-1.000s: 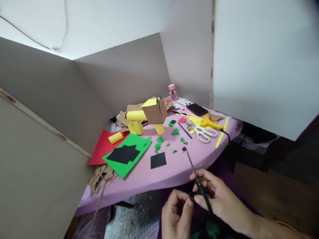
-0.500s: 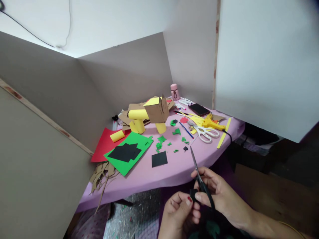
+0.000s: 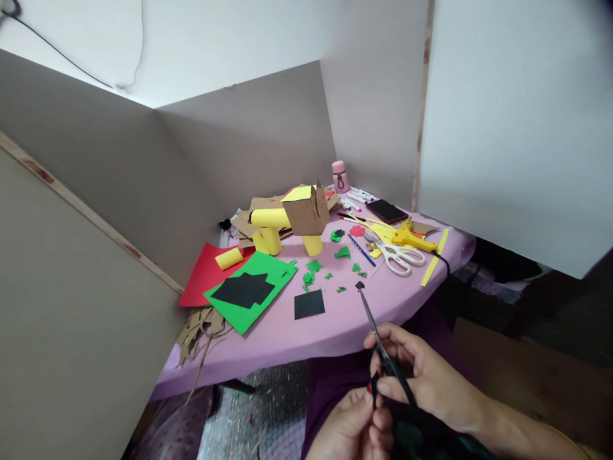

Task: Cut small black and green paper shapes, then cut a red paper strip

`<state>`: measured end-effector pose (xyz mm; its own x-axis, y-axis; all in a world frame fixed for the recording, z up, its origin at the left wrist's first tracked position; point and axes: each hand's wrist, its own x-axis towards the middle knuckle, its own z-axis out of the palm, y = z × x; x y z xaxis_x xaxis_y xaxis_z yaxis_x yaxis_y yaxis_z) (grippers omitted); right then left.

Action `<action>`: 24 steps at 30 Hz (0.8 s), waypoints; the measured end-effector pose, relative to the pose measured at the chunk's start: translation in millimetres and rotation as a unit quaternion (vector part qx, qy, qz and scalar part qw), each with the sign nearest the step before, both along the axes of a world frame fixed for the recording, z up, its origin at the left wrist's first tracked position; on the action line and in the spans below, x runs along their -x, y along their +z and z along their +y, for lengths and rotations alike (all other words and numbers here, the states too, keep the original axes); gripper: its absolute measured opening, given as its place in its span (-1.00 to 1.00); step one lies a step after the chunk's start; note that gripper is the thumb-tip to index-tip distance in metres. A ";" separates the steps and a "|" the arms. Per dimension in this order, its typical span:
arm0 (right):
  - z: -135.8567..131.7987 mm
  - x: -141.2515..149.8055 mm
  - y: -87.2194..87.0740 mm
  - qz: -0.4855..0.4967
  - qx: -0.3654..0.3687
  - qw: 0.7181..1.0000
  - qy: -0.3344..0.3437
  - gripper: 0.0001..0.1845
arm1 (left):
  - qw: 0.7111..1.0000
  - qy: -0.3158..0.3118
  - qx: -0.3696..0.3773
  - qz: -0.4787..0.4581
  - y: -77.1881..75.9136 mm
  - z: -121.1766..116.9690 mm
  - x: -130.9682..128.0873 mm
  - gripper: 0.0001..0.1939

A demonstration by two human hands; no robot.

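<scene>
Left hand (image 3: 357,415): pinching black paper piece (image 3: 375,388) on the near side of worktop (image 3: 272,342) edge | Right hand (image 3: 424,370): grasping black-handled scissors (image 3: 389,361), thumb just beside the same piece, blades directed at worktop | Risk (judged): dropping it toward floor (image 3: 261,396) through slack pinch; nicking fingertips (image 3: 370,340) by cutting too close; creasing paper through over-tight hold.

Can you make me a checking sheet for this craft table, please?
Surface: pink cloth, partly covered.
Craft things: small black paper piece, black-handled scissors; cardboard-and-yellow model standing beyond.
Clutter: green scraps, white-handled scissors, dark flat device.
Hands: left hand pinches the paper piece; right hand holds the black-handled scissors.
Cables: black cord runs from the yellow glue gun.
Surroundings: grey panels stand behind.
</scene>
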<state>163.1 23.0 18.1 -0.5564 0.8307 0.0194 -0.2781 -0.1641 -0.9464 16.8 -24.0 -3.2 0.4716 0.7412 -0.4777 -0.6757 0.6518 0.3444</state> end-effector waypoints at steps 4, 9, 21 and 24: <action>-2.9 1.1 -0.1 -0.037 -0.021 0.998 -0.055 -0.62 | 0.998 0.028 -0.051 0.038 3.5 3.9 -2.8 -0.69; -8.5 -1.3 -0.3 -0.095 -0.079 0.984 -0.127 -0.68 | 0.978 0.134 -0.111 0.112 -0.1 5.6 -6.3 -0.69; -10.0 0.1 -6.3 -0.145 -0.139 0.968 -0.149 -0.73 | 0.896 0.181 -0.206 0.350 2.1 1.8 -6.8 -0.70; -9.3 1.4 -4.1 -0.134 -0.113 0.974 -0.140 -0.71 | 0.885 0.190 -0.205 0.372 3.1 1.1 -5.2 -0.72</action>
<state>161.7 13.7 14.1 -0.3180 0.9423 0.1045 -0.0202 0.1035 -0.9944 22.0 -22.8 -0.1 -0.1812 0.9616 -0.2060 -0.3066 0.1438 0.9409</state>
